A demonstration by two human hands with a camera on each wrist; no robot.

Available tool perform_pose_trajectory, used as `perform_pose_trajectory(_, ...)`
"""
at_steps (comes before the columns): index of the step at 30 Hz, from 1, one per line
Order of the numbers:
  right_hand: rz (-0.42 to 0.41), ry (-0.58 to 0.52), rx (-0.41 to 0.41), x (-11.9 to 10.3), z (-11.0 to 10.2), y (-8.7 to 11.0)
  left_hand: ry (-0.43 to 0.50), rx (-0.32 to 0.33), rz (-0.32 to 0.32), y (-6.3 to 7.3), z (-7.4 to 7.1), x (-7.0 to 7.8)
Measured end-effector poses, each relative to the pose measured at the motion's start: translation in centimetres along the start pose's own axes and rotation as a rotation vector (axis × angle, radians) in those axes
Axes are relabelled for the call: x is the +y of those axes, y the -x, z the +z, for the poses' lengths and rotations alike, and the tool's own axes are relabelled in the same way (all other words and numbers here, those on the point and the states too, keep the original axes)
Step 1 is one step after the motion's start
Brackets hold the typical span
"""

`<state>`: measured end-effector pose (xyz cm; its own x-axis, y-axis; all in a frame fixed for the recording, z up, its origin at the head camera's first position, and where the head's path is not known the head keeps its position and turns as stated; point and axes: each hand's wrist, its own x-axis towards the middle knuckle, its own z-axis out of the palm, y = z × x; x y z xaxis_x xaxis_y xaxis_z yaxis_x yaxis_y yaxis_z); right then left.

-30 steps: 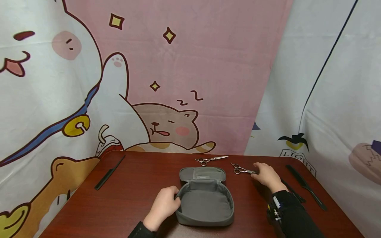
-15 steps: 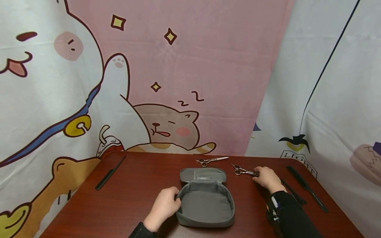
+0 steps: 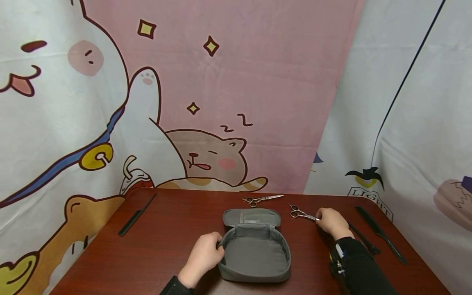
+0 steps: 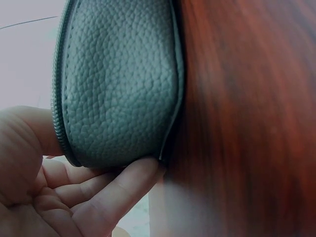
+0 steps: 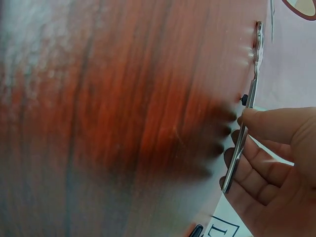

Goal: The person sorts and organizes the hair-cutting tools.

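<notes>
A grey zippered case (image 3: 254, 256) lies unzipped on the table with its lid folded back, and its inside is bare. My left hand (image 3: 203, 255) grips the case's left wall; in the left wrist view the fingers (image 4: 118, 192) curl round the pebbled grey side (image 4: 118, 84). To the right of the case, my right hand (image 3: 332, 222) pinches the blade end of a pair of silver scissors (image 3: 300, 214), handles pointing left. The right wrist view shows the thumb on one face of these scissors (image 5: 253, 86) and the fingertips on the other. A second pair of scissors (image 3: 262, 199) lies behind the case.
A black comb (image 3: 135, 216) lies at the table's left side. Near the right edge lies a long black comb with a handle (image 3: 380, 232). Beside it a slim black tool (image 3: 365, 238) is partly hidden by the right hand and sleeve. A patterned cloth hangs behind the table (image 3: 166, 254).
My right hand has shifted slightly to the right and nearer, and the scissors have turned and slid a little with it. My left hand stays on the case.
</notes>
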<state>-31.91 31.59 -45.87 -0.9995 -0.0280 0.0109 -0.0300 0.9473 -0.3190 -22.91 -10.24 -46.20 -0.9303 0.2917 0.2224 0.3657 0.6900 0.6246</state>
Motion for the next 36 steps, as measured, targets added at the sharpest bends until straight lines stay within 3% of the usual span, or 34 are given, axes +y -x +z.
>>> perform_pose_trajectory(10, 0.010, 0.002, 0.000, -0.20, 0.19, 0.19, 0.004, -0.016, -0.015, 0.02, -0.01, 0.06)
perform_pose_trajectory(24, 0.033, -0.026, -0.065, 0.14, 0.52, 0.18, 0.005, -0.015, -0.002, -0.04, -0.02, -0.06)
perform_pose_trajectory(36, 0.006, -0.019, -0.016, 0.30, 0.35, 0.72, -0.022, 0.000, 0.005, -0.14, 0.00, -0.09)
